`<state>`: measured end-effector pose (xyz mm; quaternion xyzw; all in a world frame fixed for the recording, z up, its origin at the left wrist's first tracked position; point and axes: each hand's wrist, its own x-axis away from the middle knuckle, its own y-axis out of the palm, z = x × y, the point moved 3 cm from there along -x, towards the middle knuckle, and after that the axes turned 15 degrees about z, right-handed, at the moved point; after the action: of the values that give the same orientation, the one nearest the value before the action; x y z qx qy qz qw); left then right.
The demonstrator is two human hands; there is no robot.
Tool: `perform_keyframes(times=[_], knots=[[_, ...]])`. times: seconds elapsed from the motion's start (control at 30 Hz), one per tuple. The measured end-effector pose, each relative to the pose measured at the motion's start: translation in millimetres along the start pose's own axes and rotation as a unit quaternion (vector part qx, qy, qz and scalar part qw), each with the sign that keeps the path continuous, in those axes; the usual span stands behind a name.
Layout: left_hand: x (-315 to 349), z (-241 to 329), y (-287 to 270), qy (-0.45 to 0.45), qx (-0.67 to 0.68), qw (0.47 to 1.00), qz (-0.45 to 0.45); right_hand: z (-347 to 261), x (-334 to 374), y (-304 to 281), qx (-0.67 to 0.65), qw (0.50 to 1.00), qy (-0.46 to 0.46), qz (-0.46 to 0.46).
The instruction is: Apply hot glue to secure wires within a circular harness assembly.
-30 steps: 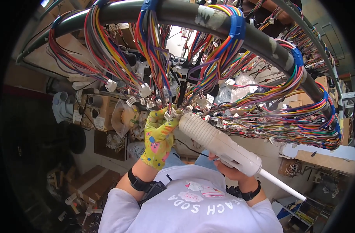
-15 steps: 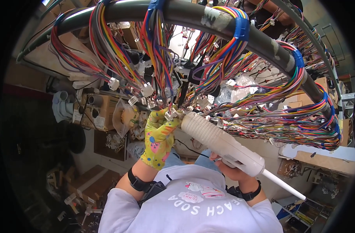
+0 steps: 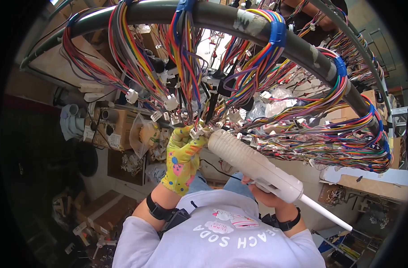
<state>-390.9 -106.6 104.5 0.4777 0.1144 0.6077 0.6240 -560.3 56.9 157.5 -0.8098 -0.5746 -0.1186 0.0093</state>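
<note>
1. A white connector (image 3: 196, 133) is pinched in the grip of the gloved left hand (image 3: 181, 156).
2. The glue gun (image 3: 255, 166) is clasped by the right hand (image 3: 264, 195), its front end near the connector.

On my left I have a brown cardboard box (image 3: 123, 120), a short grey pipe section (image 3: 108, 115) at its upper edge and larger grey pipe fittings (image 3: 71, 123) beside its left edge. By the box's right edge I see a clear plastic bag (image 3: 136, 134) with something yellowish inside. Nearer me is a dark open bin (image 3: 119, 174), small white parts (image 3: 131, 163) heaped toward its right wall, then a black disc (image 3: 88, 160) and a taped carton (image 3: 108, 203). On my right, a tray (image 3: 324, 192) of small pieces sits just below the left corner of a pale counter (image 3: 387, 177); near a blue panel (image 3: 324, 243) stands a rack, its contents too dim to tell.
</note>
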Motion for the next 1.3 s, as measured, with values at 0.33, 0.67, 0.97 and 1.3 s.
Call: perform_keyframes(times=[0.33, 0.67, 0.97, 1.3], knots=[[4.9, 9.2, 8.2, -0.024, -0.011, 0.999, 0.023, -5.3, -2.8, 2.9, 0.009, 1.0, 0.004, -0.001], [2.1, 10.5, 1.7, -0.033, -0.009, 0.999, -0.001, -13.6, -6.8, 4.3, 0.043, 0.999, -0.008, 0.02], [2.6, 10.7, 1.3, -0.041, -0.031, 0.998, 0.034, -15.4, -6.4, 4.7, 0.041, 0.999, -0.019, -0.008], [2.5, 10.5, -4.6, -0.033, -0.012, 0.999, 0.006, -7.4, -5.9, 5.8, 0.027, 0.997, 0.048, 0.051]])
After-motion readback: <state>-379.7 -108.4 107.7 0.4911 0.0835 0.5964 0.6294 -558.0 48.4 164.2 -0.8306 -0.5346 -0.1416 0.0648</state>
